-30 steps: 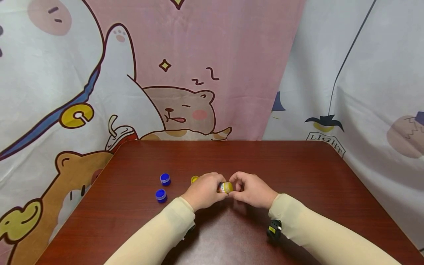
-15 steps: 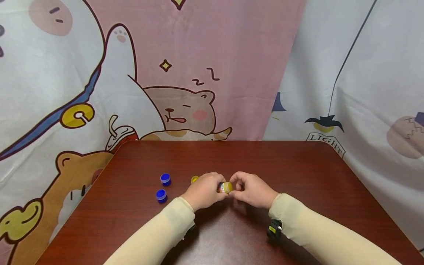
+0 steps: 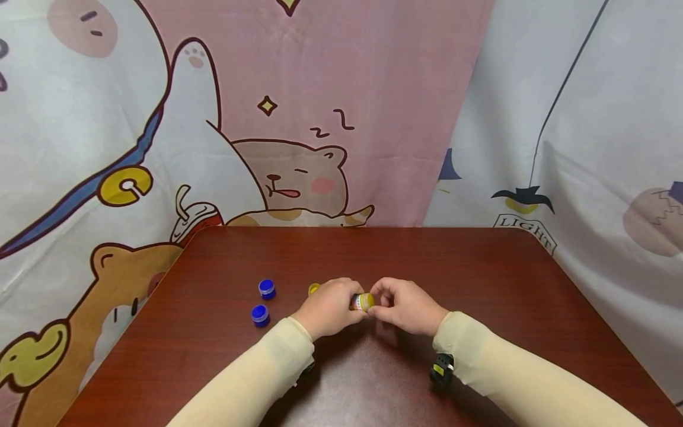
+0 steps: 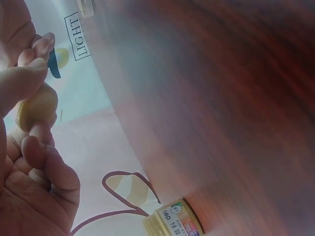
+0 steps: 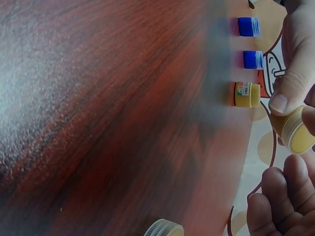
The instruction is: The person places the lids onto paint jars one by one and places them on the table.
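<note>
Setting the held jar at the dial's centre, with twelve o'clock at the far side in the head view. Entering nearest with a cream fabric left sleeve (image 3: 245, 373) at seven o'clock and a cream fabric right sleeve (image 3: 528, 373) at four, wearing a small black strapped device (image 3: 441, 369) under the right cuff. Next, finding at nine o'clock, well apart, a small upright cylindrical blue jar with a translucent rim (image 3: 260, 315).

Gripping with the left hand (image 3: 328, 308), thumb and fingers closed round it, a small squat cylindrical yellow jar with a printed label (image 3: 364, 302). Lying on its side between both hands, long axis running roughly from nine to three o'clock, translucent-rimmed end pointing to three; facing about five o'clock in the right wrist view (image 5: 295, 130). Poised at three o'clock with the right hand (image 3: 408, 308), fingers curled, thumb and forefinger close at the rimmed end; cannot tell whether pinching it.

Beyond, showing just past nine o'clock a second upright blue jar (image 3: 267, 289), and between nine and ten, mostly hidden behind the left hand, a second labelled yellow jar (image 3: 313, 289); seen standing at six o'clock in the left wrist view.

Ending at twelve with the far edge of a reddish-brown wood-grain table (image 3: 405, 249), then a pink-and-white cartoon-printed cloth (image 3: 395, 107).
</note>
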A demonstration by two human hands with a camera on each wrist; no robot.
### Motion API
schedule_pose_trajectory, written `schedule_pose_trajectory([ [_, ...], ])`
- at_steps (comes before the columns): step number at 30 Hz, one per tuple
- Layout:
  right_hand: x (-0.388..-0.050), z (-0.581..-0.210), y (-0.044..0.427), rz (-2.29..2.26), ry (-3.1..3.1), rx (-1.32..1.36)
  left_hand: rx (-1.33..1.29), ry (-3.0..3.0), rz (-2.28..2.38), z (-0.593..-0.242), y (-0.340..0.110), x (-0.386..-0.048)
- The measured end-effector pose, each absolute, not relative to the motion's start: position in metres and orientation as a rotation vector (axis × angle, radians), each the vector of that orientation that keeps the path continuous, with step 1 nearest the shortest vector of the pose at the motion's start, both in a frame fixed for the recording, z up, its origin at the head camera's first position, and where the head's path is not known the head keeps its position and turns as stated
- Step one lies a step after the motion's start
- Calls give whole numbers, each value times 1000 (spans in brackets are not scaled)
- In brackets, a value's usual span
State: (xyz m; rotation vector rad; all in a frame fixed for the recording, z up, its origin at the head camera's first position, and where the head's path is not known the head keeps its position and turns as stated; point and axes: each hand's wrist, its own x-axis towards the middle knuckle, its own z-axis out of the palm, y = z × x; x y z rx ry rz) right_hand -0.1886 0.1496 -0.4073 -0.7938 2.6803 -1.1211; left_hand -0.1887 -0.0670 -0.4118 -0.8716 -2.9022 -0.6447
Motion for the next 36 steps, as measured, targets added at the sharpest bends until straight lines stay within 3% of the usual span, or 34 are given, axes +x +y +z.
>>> schedule_pose_trajectory([
  [36,-188,-406,150,-1129,2671,-784,-860,-2923,-633,-413,-65,-189],
])
